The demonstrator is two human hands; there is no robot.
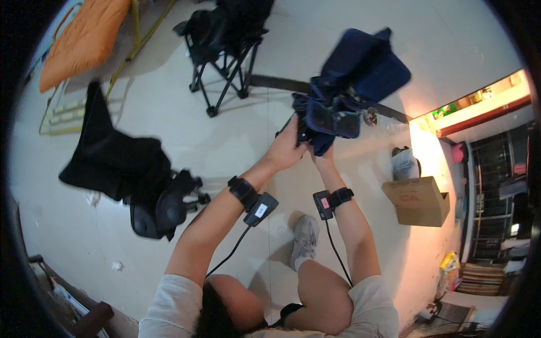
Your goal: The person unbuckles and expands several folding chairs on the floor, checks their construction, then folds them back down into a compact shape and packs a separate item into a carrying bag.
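A dark blue folding chair (360,62), bunched partly together, is held out in front of me, above the floor. My left hand (284,147) is closed round its near left end. My right hand (324,158) grips the underside of the same end, its fingers mostly hidden by the fabric. At left, a black folding chair (132,163) shows its seat cloth and dark leg ends. Farther off, another black folding chair (225,45) stands opened on crossed legs.
An orange padded seat (84,42) on a yellow frame occupies the far left. To the right are an open cardboard box (416,203) and a clear-looking bag (404,163). A lit recess (479,104) lies beyond them. Crumpled white scraps (116,265) dot the pale tiled floor.
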